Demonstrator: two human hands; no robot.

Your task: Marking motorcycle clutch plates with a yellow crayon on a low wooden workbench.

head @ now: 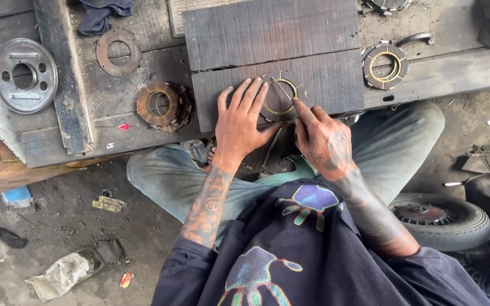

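Note:
A round friction disc (282, 96) with notched teeth lies on a dark wooden plank (324, 79) in front of me. My left hand (244, 120) lies flat on the plank, fingers spread, with its fingertips on the disc's left edge. My right hand (324, 141) pinches a thin metal tool (283, 92) whose tip rests on the disc's face. I sit with both knees under the plank's near edge.
A stack of rusty discs (163, 106) lies left of the plank, with a flat rusty ring (118, 52) and a silver metal plate (24, 75) farther left. Another toothed disc (385, 66) lies to the right. A small tyre (440, 220) lies on the dirt floor at right.

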